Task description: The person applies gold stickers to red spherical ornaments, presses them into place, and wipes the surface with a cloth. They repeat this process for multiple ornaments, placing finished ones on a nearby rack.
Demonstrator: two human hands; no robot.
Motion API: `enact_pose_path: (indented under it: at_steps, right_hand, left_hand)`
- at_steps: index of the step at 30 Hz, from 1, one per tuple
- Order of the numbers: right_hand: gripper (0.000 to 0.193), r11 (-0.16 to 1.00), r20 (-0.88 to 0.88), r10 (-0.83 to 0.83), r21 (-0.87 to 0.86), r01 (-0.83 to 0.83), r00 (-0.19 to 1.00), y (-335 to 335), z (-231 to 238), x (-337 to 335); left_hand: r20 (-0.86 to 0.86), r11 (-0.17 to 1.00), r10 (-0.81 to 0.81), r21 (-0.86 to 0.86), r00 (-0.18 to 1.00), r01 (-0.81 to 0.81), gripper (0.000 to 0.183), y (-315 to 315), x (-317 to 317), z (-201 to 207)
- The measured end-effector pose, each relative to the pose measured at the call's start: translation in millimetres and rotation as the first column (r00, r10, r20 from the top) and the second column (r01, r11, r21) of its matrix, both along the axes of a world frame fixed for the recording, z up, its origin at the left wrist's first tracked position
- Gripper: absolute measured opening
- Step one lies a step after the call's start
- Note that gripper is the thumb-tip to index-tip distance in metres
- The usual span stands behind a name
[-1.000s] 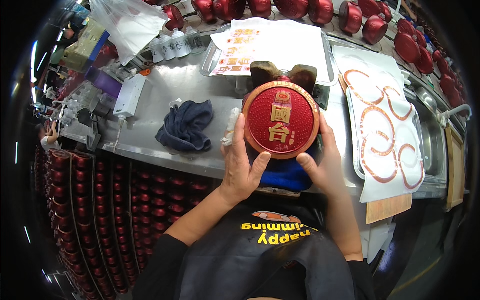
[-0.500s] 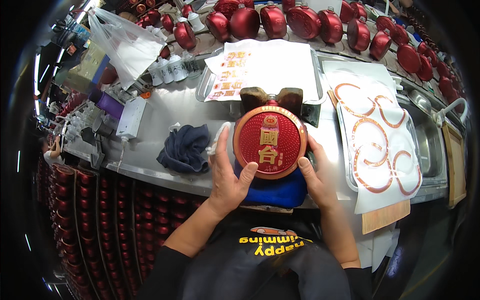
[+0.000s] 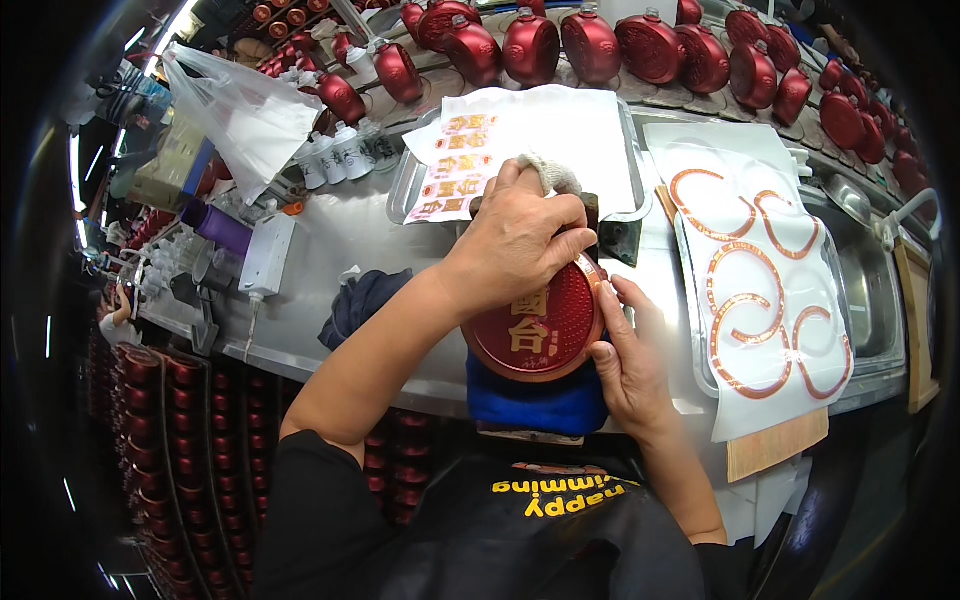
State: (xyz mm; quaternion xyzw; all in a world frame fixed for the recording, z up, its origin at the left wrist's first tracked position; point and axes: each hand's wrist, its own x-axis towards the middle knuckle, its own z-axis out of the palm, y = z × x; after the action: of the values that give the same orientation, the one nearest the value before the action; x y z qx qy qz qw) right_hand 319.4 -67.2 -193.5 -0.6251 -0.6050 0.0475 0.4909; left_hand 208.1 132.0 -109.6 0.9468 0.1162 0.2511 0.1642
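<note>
A round, flat red bottle (image 3: 500,335) with gold characters on its face rests tilted on a folded blue cloth (image 3: 535,400) in front of me. My left hand (image 3: 520,225) is closed on a white cloth (image 3: 550,175) over the bottle's top end, hiding the neck and the upper part of the face. With its thumb on the rim and fingers along the edge, my right hand (image 3: 630,370) grips the bottle's right side. Behind the bottle, a dark block (image 3: 590,210) shows in part. A crumpled dark blue cloth (image 3: 360,305) lies left of my left forearm.
A tray with a sheet of gold-and-red decals (image 3: 460,165) stands beyond my hands. On the right, another tray holds white sheets with curved red-and-gold strips (image 3: 745,300), beside a sink (image 3: 860,300). Rows of red bottles (image 3: 590,45) line the back. A white box (image 3: 268,255) stands left.
My left hand has moved from the bottle's left side up over its top, bringing the white cloth there. My right hand stays at the right edge. The bottle sits slightly lower in view.
</note>
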Motion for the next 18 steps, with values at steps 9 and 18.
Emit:
enact_pose_path:
  at_steps: [9,18]
  right_hand:
    - [0.066,0.998,-0.101,0.046,-0.034,-0.05,0.994,-9,-10,5]
    - [0.072,0.997,-0.18,-0.009,-0.081,-0.006,0.984,-30,-4,23]
  left_hand:
    - [-0.219,0.992,0.051,0.127,0.974,-0.024,0.04,-16,12,14]
    - [-0.285,0.991,0.089,0.125,0.954,-0.055,0.048,-18,16,17]
